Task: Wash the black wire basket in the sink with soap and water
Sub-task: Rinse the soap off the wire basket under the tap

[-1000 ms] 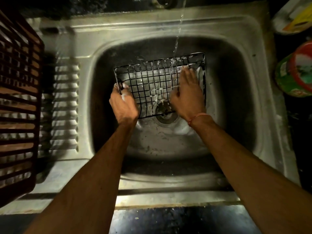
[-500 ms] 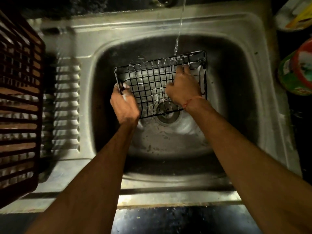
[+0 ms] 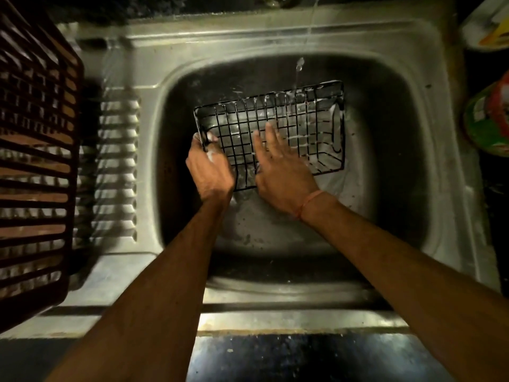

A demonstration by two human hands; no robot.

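Note:
The black wire basket (image 3: 303, 125) is held tilted inside the steel sink (image 3: 429, 150), with soap foam on its wires. A thin stream of water (image 3: 298, 67) falls onto its far edge. My left hand (image 3: 210, 169) grips the basket's left near corner, fingers curled round the rim and foamy. My right hand (image 3: 281, 169) lies flat on the wire grid with straight, spread fingers; a thin orange thread circles its wrist.
A dark brown slatted crate (image 3: 33, 161) stands on the ribbed draining board (image 3: 115, 166) at the left. A green and red container (image 3: 490, 117) and a white packet (image 3: 487, 26) sit on the dark counter at the right. The sink's front rim (image 3: 275, 321) is near me.
My right hand has slid from the basket's far right part toward its near middle, fingers straightened and spread. The basket has shifted slightly. My left hand keeps its grip on the corner.

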